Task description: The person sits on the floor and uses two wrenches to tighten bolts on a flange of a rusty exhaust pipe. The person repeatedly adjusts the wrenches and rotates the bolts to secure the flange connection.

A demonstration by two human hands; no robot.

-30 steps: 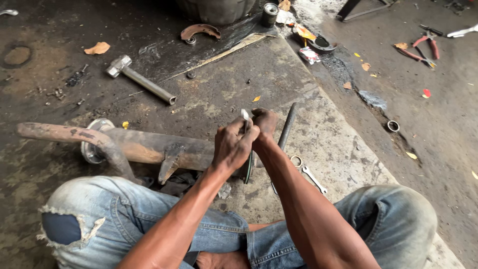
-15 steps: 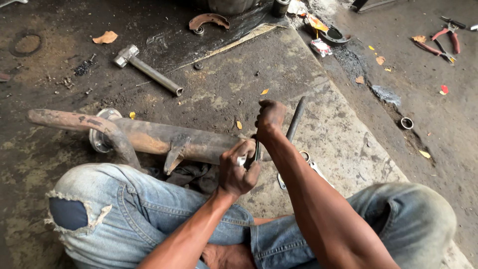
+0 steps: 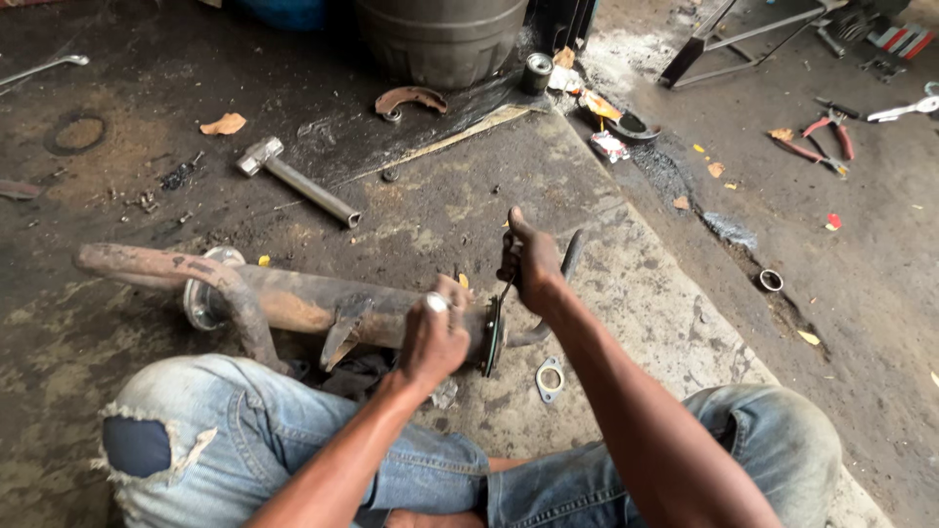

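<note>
A rusty exhaust pipe (image 3: 293, 298) lies across the concrete floor (image 3: 626, 293) just in front of the person's knees, brown and pitted, with a bent tube curving off its left end and a round flange (image 3: 492, 335) at its right end. The left hand (image 3: 435, 337) sits on the pipe beside that flange, fingers (image 3: 452, 293) curled together around a small shiny piece whose kind cannot be told. The right hand (image 3: 530, 262) is just beyond the flange, fingers clamped on a thin dark tool (image 3: 507, 288) that points down toward the flange face. A curved dark rod (image 3: 558, 293) runs behind this hand and touches the floor near the flange. A small metal gasket (image 3: 550, 378) lies flat just beside the flange, between it and the right knee.

A hammer (image 3: 298, 181) rests well apart, beyond the pipe, on the dark oily patch. Red-handled pliers (image 3: 820, 137) lie far to the right. The raised slab ends in a slanted edge to the right of the hands; between pipe and hammer the floor holds only scattered grit.
</note>
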